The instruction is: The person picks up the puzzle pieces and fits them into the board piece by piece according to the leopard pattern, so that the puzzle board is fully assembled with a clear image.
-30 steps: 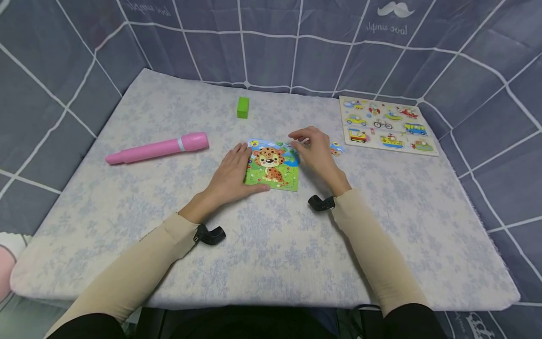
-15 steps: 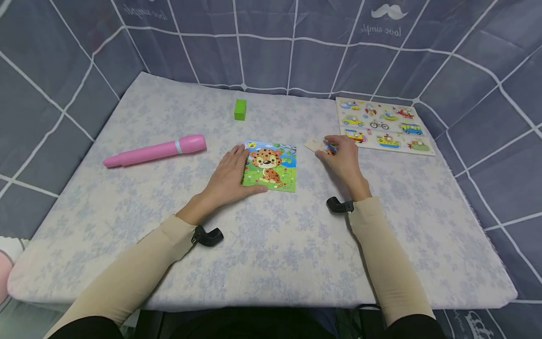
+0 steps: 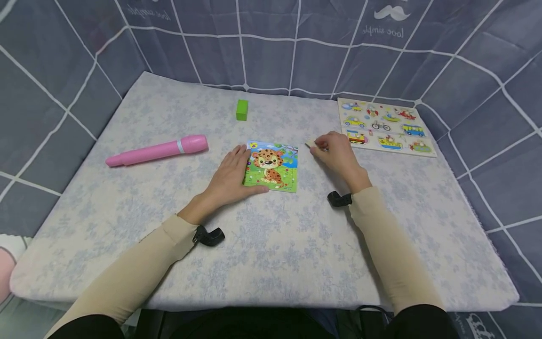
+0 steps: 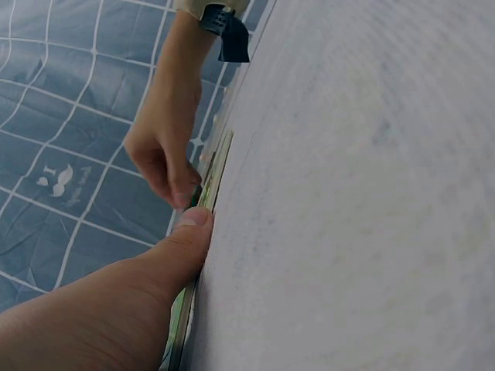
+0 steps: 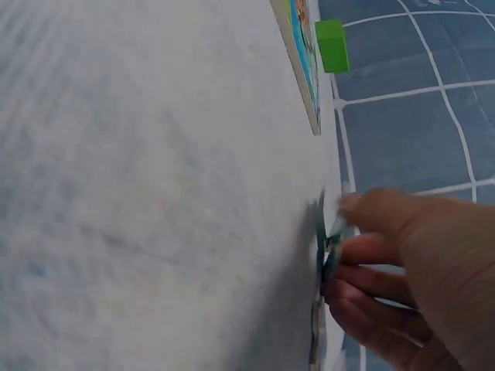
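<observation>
A square leopard puzzle (image 3: 279,162) lies flat on the cloth at the table's middle. My left hand (image 3: 228,176) rests on its left side, fingers extended and thumb along the front edge. In the left wrist view that thumb (image 4: 182,243) touches the board's rim. Right of the puzzle, my right hand (image 3: 338,155) pinches a small puzzle piece (image 5: 331,247) between thumb and fingers. The piece looks thin, partly teal and blurred in the right wrist view. More loose pieces seem to lie under that hand, mostly hidden by it.
A pink marker-shaped tube (image 3: 156,150) lies to the left. A green block (image 3: 242,110) stands behind the puzzle. At the back right lies a vehicle puzzle board (image 3: 385,126). Grey checked curtain (image 3: 271,56) rises behind the table's back edge.
My right hand has left the puzzle's upper right corner and moved right to the loose pieces, where it now pinches one. The left hand stays on the puzzle.
</observation>
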### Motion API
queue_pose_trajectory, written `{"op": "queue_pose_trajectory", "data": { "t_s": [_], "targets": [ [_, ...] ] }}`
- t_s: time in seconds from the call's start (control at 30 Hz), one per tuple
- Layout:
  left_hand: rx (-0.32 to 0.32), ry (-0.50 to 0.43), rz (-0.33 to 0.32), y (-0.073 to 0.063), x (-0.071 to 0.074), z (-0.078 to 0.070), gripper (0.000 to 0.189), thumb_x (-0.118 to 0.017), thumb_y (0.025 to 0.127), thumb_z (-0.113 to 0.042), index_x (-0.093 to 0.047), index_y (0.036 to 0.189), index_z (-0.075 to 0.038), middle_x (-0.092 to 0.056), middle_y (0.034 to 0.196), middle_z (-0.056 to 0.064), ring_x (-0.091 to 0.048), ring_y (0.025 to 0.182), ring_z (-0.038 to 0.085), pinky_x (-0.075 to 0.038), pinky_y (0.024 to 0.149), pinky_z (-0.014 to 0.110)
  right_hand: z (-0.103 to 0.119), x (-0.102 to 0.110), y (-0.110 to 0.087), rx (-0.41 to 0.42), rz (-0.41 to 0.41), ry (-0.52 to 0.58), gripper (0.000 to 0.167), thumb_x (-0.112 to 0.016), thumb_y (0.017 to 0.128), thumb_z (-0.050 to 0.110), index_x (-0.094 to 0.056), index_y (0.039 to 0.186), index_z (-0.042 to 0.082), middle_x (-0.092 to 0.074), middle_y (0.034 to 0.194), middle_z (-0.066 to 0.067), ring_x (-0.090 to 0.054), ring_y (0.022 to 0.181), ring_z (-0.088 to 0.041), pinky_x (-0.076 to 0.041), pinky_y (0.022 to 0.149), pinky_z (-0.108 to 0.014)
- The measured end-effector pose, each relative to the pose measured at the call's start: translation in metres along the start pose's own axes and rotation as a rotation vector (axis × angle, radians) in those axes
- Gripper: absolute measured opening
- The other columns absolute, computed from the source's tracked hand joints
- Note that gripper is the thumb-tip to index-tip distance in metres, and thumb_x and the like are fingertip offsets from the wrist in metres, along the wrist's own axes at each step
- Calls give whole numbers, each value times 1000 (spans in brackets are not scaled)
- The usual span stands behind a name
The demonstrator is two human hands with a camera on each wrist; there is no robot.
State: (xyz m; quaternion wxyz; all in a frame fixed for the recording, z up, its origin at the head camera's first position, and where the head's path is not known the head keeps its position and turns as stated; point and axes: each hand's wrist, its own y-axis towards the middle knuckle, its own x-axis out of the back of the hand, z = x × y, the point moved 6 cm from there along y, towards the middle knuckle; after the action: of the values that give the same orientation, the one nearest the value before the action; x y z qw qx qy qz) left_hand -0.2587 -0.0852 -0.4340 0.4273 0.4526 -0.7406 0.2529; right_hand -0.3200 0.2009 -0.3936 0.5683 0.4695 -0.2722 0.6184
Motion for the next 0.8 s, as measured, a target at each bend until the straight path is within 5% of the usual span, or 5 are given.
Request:
{"op": "queue_pose_trajectory", "data": {
  "t_s": [0.2,0.43,0.6,0.8],
  "targets": [
    [2,0,-1,0,1,0,122,-73,88,-69,-12,168,0,-6,177,20,-1,166,32,-2,136,45,-2,8,2,-13,-86,93,30,-59,102,2,-72,129,-2,-77,99,-24,-74,85,-36,-62,80,-48],
    [3,-3,4,-1,0,0,121,-74,88,-68,-13,168,0,-6,177,19,-1,166,32,-2,136,46,1,8,-1,-71,-96,296,48,-59,98,2,-66,144,14,-70,117,-20,-75,98,-35,-60,80,-43],
    [1,-8,3,-1,0,0,120,-74,88,-68,-15,168,-1,-7,177,20,-1,166,32,-3,136,46,13,0,1,-110,-64,433,41,-63,99,2,-69,137,13,-63,110,-14,-76,88,-26,-64,74,-33],
    [2,-1,4,0,-1,1,120,-73,88,-69,-14,168,-1,-6,177,20,-1,166,32,-2,136,46,33,-15,2,-196,-66,671,27,-71,99,4,-72,126,2,-66,98,-12,-74,70,-11,-67,75,-35]
  ]
}}
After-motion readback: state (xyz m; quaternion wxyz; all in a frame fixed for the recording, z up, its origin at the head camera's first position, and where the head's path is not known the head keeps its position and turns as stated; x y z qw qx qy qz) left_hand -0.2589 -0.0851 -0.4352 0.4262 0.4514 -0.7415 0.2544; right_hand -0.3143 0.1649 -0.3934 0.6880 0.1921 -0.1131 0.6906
